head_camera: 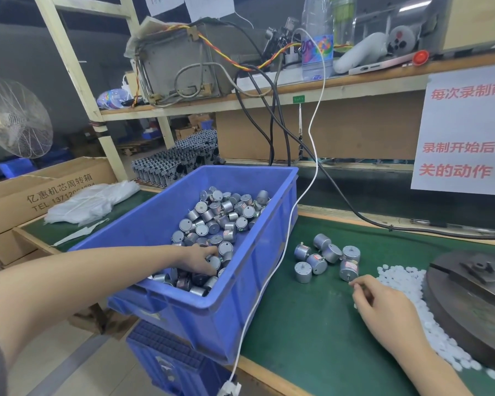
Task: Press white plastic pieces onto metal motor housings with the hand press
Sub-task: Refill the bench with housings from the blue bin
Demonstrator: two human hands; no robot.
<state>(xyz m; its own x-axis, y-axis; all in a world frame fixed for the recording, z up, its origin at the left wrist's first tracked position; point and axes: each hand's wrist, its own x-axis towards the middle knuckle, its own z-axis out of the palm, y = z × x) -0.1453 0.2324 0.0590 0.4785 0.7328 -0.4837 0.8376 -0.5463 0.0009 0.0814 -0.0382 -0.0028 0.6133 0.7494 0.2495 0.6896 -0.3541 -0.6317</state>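
The blue plastic bin (257, 252) held a heap of cylindrical metal motor housings (212, 221); some bore red labels too small to read. Our left hand (197, 260) lay inside the bin, its grip curled round one housing. A loose group of housings (316, 262) stood on the green surface (297, 324). The white plastic pieces (397, 277), small discs, lay heaped between that group and the round grey press base (469, 315). Our right hand (383, 304) rested beside them, fingers curled; we could not tell whether its grip pinched anything. The cardboard box (40, 195) read "亿惠机芯周转箱" and "TEL".
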